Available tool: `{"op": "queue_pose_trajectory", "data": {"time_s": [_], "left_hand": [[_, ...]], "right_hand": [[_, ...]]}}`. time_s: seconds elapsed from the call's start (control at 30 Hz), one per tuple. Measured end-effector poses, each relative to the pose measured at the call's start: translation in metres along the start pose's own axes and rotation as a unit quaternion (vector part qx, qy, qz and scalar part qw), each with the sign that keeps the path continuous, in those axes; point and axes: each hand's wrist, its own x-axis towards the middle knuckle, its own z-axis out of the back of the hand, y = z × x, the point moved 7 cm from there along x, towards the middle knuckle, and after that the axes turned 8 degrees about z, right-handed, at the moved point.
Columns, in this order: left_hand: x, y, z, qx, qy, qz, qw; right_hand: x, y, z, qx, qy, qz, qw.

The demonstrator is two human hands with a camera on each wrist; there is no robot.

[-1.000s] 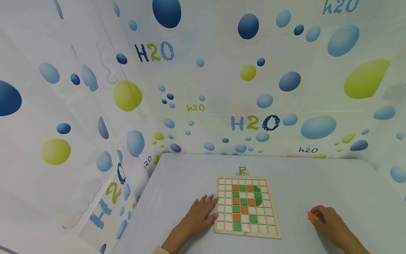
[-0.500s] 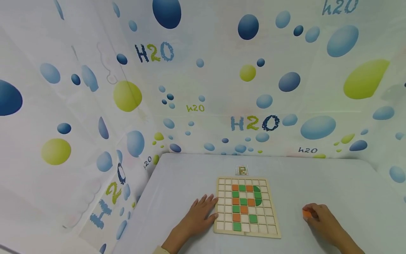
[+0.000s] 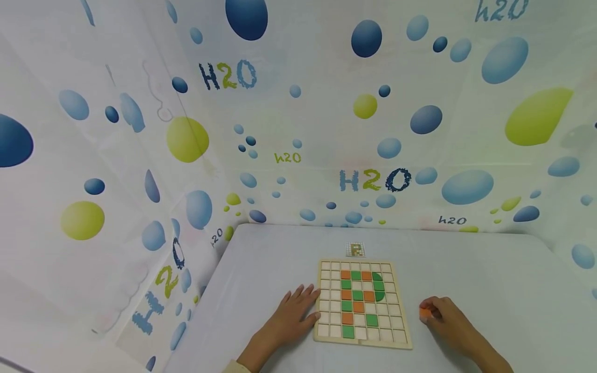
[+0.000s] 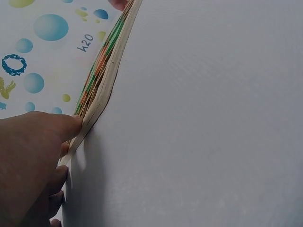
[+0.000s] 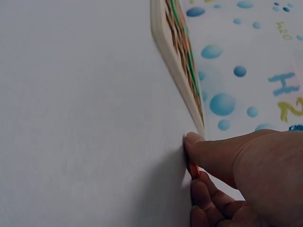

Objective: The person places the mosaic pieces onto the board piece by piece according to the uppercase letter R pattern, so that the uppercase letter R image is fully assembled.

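Note:
A wooden grid board [image 3: 400, 325] lies on the white table, with green and orange square tiles and curved green pieces set in its cells in a P shape. My left hand [image 3: 290, 317] rests at the board's left side, fingers spread, fingertips and thumb at the frame. To the right of the board, my right hand [image 3: 449, 321] pinches an orange tile [image 3: 425, 313] between thumb and fingers. In the right wrist view only a thin edge of that orange tile [image 5: 193, 169] shows below the thumb; the hand covers the rest.
A small printed card [image 3: 356, 249] with a P pattern on a grid lies just behind the board. White curtains [image 3: 322, 119] printed with blue and green drops and H2O lettering rise behind the table [image 3: 494, 274] and along its left side.
My right hand has moved left toward the board, carrying the orange tile. The left hand has stayed in place at the board's left edge.

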Motion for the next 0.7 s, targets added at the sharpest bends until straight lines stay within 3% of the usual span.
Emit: {"op": "queue_pose_trajectory", "data": {"time_s": [0.37, 0.63, 0.7], "left_hand": [[0.001, 0.0, 0.001, 0.004, -0.003, 0.001, 1.0], [0.001, 0.0, 0.0, 0.005, -0.002, 0.004, 1.0], [0.0, 0.0, 0.0, 0.004, -0.001, 0.006, 1.0]], "right_hand": [[-0.001, 0.043, -0.023, -0.004, -0.017, 0.039, 0.999], [-0.011, 0.081, -0.045, -0.031, 0.002, 0.144, 0.989], [-0.014, 0.088, -0.049, -0.044, -0.033, 0.193, 0.98]]}}
